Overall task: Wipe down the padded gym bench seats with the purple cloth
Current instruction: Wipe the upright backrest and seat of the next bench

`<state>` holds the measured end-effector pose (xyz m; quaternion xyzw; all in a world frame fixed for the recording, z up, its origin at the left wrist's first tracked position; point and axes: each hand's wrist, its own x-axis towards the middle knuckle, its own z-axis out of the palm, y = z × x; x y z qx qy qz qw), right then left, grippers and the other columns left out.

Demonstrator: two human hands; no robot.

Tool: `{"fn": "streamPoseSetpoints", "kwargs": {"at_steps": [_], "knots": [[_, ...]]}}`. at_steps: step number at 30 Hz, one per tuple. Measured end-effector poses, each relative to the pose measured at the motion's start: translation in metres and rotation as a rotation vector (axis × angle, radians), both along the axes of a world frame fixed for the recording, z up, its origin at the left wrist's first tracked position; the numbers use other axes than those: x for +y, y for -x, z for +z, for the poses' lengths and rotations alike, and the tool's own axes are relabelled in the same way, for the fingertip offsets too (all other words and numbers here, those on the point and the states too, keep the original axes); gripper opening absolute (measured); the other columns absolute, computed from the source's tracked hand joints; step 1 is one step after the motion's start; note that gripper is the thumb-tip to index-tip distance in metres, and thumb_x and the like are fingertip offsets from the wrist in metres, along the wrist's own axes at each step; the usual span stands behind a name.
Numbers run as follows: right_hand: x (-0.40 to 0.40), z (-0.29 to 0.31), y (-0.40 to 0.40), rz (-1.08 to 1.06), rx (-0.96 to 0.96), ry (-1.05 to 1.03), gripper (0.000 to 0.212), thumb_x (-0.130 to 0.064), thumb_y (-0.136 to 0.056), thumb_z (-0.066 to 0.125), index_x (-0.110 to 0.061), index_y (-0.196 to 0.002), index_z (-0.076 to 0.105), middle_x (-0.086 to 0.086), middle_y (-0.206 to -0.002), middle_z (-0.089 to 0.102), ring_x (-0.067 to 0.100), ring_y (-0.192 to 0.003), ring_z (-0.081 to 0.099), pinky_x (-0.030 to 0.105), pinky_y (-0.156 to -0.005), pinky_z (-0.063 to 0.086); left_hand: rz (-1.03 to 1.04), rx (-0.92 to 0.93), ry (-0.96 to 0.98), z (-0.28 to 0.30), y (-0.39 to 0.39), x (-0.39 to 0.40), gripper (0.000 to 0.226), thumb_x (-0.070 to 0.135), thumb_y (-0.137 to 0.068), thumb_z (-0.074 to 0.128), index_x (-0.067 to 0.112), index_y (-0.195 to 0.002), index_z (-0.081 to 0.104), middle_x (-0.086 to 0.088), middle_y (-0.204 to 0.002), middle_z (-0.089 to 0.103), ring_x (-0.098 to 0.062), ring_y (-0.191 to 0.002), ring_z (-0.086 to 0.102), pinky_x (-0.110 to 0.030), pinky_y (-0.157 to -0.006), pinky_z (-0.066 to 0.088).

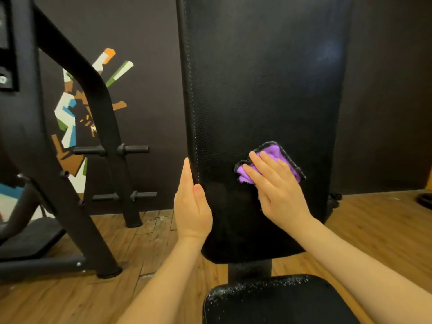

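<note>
Right fingers (261, 167) flat on purple cloth (272, 157) against upright backrest pad (257, 90); left fingers (187, 174) straight along its edge.

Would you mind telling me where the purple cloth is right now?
In the head view, the purple cloth lies right of centre, pressed flat against the lower part of the black backrest pad under the right hand.

a dark matte wall (152, 66) runs behind everything, bearing an angular mural (72, 118) in white, brown, orange, green and blue, up and left of the hands. a black steel machine frame (77, 141) with horizontal pegs (133, 149) stands left of them on a wood plank floor (140, 244). light is dim.
</note>
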<state>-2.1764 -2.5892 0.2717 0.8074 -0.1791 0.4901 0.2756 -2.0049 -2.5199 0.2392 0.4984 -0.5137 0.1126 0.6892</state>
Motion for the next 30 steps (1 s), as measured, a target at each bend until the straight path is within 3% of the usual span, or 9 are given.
{"fn": "streamPoseSetpoints", "kwargs": {"at_steps": [5,7,11,14,19,22,25,27,30], "knots": [[-0.002,-0.031,0.047,-0.137,0.313,0.037,0.073,-0.002,-0.067,0.068,-0.019,-0.133,0.043,0.008,-0.137,0.050,0.023,-0.131,0.034,0.045,-0.108,0.028,-0.014,0.011,-0.008,0.001,0.000,0.001,0.049,0.034,-0.094,0.021,0.033,-0.142,0.015,0.036,-0.139,0.020,0.025,-0.128,0.017,-0.002,-0.106,0.015],[-0.003,-0.019,0.057,-0.105,0.365,0.066,0.067,-0.002,-0.065,0.067,-0.018,-0.129,0.052,0.008,-0.135,0.052,0.022,-0.130,0.034,0.041,-0.111,0.023,-0.007,0.008,-0.011,0.001,0.000,0.000,0.050,0.036,-0.093,0.021,0.033,-0.143,0.015,0.035,-0.140,0.020,0.025,-0.129,0.017,-0.001,-0.106,0.015],[-0.008,0.034,0.065,-0.009,0.159,0.028,0.047,0.002,-0.080,0.043,-0.007,-0.123,0.058,0.016,-0.132,0.052,0.028,-0.130,0.037,0.039,-0.113,0.024,0.003,0.014,-0.017,-0.001,-0.001,0.000,0.050,0.034,-0.094,0.022,0.031,-0.143,0.015,0.034,-0.141,0.020,0.024,-0.130,0.017,-0.002,-0.107,0.015],[-0.023,0.067,0.069,-0.087,-0.071,-0.005,0.043,0.009,-0.082,0.048,-0.001,-0.122,0.058,0.021,-0.133,0.051,0.034,-0.128,0.042,0.044,-0.108,0.032,0.012,0.013,-0.023,-0.001,0.000,0.001,0.047,0.030,-0.095,0.022,0.035,-0.141,0.013,0.036,-0.139,0.019,0.023,-0.131,0.018,-0.004,-0.109,0.016],[-0.035,0.023,0.060,-0.114,-0.329,-0.127,0.044,0.004,-0.085,0.044,-0.001,-0.128,0.054,0.020,-0.135,0.049,0.033,-0.128,0.042,0.039,-0.110,0.029,0.019,0.018,-0.016,0.001,0.000,0.001,0.047,0.035,-0.094,0.020,0.034,-0.141,0.013,0.036,-0.139,0.018,0.024,-0.130,0.017,-0.004,-0.108,0.016],[-0.026,-0.028,0.065,-0.137,-0.331,-0.187,0.043,0.003,-0.085,0.044,-0.001,-0.128,0.053,0.018,-0.135,0.049,0.028,-0.130,0.038,0.031,-0.114,0.022,0.008,0.017,-0.020,0.000,0.002,0.002,0.049,0.036,-0.094,0.020,0.032,-0.142,0.012,0.026,-0.145,0.021,0.021,-0.131,0.017,-0.005,-0.109,0.016],[-0.015,-0.057,0.072,-0.206,-0.245,-0.270,0.059,0.021,-0.070,0.064,0.001,-0.125,0.055,0.020,-0.132,0.052,0.031,-0.127,0.043,0.049,-0.105,0.031,0.013,0.022,-0.042,0.002,0.003,0.005,0.051,0.034,-0.094,0.020,0.029,-0.144,0.012,0.021,-0.146,0.021,0.026,-0.129,0.013,-0.002,-0.107,0.013],[-0.009,-0.058,0.073,-0.229,-0.217,-0.328,0.063,0.022,-0.066,0.067,0.001,-0.124,0.056,0.019,-0.132,0.053,0.028,-0.126,0.039,0.055,-0.100,0.028,0.015,0.028,-0.073,0.005,0.005,0.009,0.053,0.035,-0.095,0.021,0.028,-0.147,0.011,0.020,-0.147,0.020,0.023,-0.130,0.013,-0.002,-0.106,0.013],[0.006,-0.047,0.070,-0.238,-0.257,-0.440,0.060,0.019,-0.073,0.063,-0.004,-0.128,0.054,0.007,-0.137,0.046,0.024,-0.129,0.037,0.045,-0.105,0.025,-0.021,0.051,-0.184,0.008,0.004,0.019,0.052,0.024,-0.102,0.028,0.025,-0.151,0.010,0.015,-0.153,0.020,0.011,-0.133,0.013,-0.002,-0.104,0.010]]}}
